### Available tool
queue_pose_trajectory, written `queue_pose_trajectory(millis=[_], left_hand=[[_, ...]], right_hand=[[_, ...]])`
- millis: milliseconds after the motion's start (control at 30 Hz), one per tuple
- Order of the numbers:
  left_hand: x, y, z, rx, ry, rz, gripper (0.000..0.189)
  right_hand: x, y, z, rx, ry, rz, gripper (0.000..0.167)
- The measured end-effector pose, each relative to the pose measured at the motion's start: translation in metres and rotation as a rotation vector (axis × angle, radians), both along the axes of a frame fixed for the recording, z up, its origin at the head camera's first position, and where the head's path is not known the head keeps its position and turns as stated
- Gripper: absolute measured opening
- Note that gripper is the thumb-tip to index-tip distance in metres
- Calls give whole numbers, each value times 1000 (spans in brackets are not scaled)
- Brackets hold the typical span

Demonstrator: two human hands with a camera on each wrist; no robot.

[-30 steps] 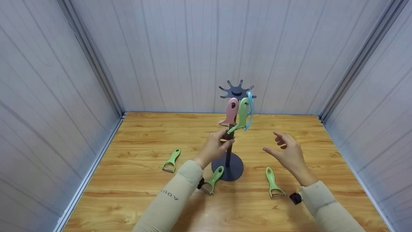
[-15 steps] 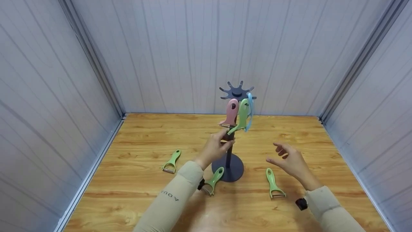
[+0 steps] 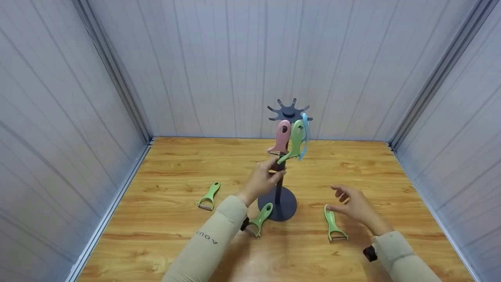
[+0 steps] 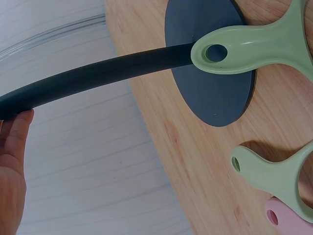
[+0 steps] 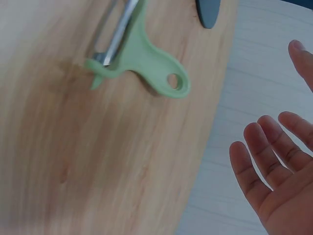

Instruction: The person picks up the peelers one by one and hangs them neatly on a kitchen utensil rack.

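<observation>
Green peelers (image 3: 331, 221), pink peeler (image 3: 282, 139), blue peeler (image 3: 306, 131); stand (image 3: 278, 194) dark, perhaps navy; table (image 3: 137, 235) yellow-brown, wood-grained; walls (image 3: 203, 70) pale, grey-streaked.

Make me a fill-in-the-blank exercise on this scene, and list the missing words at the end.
1. The hand holding the pole of the stand is the person's ____ one.
2. Hanging between the pink peeler and the blue peeler is a ____ one.
3. In the head view, ____ peelers in all hang from the stand.
4. In the left wrist view, the lowest peeler, at the bottom right, is ____.

Missing words: left; green; three; pink.
</observation>
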State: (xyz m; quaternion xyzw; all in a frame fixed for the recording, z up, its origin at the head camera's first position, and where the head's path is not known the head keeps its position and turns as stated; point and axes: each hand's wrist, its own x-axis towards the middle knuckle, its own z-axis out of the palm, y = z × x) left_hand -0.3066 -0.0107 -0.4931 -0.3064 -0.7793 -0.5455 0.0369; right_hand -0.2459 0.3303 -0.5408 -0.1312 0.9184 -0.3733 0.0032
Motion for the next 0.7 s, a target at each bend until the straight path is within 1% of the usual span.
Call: queue_pose_trajectory(millis=[100, 400, 500, 700], left_hand=[[1, 0, 0, 8, -10, -4, 34], [0, 0, 0, -1, -3, -3, 32], [1, 0, 1, -5, -10, 3, 31], [1, 0, 2, -10, -18, 8, 29]], right_hand=[[0, 3, -8, -19, -43, 27, 71], [7, 4, -27, 49, -182, 34, 79], [8, 5, -33, 55, -207, 35, 79], [9, 6, -42, 59, -222, 50, 78]])
